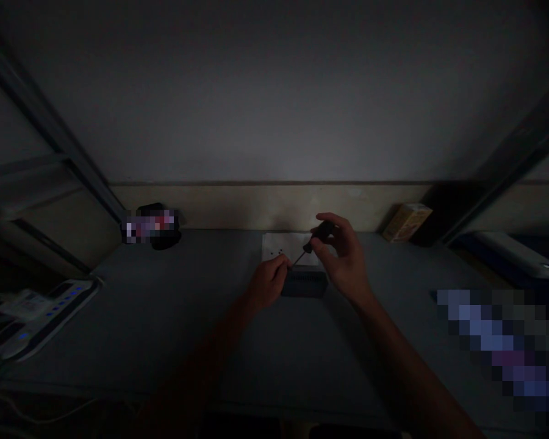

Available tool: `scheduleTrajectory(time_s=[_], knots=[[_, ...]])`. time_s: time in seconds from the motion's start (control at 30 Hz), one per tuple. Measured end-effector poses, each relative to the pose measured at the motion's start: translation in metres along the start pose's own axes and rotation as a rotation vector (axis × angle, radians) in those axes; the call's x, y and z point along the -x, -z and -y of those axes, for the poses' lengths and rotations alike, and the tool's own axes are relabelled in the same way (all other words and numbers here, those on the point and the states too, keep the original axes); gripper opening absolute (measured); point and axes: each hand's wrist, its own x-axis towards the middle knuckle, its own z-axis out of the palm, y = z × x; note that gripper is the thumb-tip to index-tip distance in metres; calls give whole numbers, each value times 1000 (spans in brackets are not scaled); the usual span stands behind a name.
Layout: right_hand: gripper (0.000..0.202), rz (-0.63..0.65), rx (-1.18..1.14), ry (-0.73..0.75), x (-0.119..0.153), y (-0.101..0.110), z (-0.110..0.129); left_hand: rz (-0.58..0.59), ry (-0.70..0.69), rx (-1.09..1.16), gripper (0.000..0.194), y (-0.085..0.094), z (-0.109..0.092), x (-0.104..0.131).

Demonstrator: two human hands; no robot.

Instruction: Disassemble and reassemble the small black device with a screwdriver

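My right hand (pixel 345 256) grips the dark handle of a screwdriver (pixel 321 233) between thumb and fingers. Its thin shaft slants down to the left and ends at the fingertips of my left hand (pixel 269 280). Those left fingers are closed near the screwdriver's tip, at the left end of a dark box-shaped device (pixel 304 286) with a row of slots; dim light hides what they pinch, if anything. Behind the device lies a white sheet of paper (pixel 290 245), with several small dark pieces, perhaps screws, on its left part.
A power strip (pixel 66 308) with blue-lit switches and cables lies on the grey table (pixel 165 329) at left. A dark object (pixel 166 239), partly pixelated, is at the back left. A small carton (pixel 406 222) stands back right against the wall. A pixelated item (pixel 494 341) lies at right.
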Motion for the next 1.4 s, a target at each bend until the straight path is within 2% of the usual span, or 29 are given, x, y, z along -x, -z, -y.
scheduleTrajectory(time_s=[0.13,0.33,0.43,0.63,0.87,1.0,1.13,1.2,1.4], knots=[[38,-57,75,27,0,-4,0,-10,3,-20,32,0,0,0],[53,27,-60,-35,2,2,0,-10,2,-11,32,-1,1,-1],[45,64,-98,-45,3,1,-2,-5,1,-13,31,-1,2,-1],[45,-49,1,-11,3,-9,-2,0,-25,-12,30,1,-1,0],[49,42,-109,-63,3,-1,-2,-10,-13,-16,29,-1,0,0],[50,106,-134,-67,4,-4,-7,-9,-8,-16,28,-1,1,-1],[58,12,39,-25,4,-10,-10,-8,-15,-9,28,-1,1,-1],[58,-14,55,-28,3,-11,-11,-10,-13,-12,28,-1,1,-1],[69,98,-173,-99,2,-4,-12,-17,-16,-19,28,-2,4,-1]])
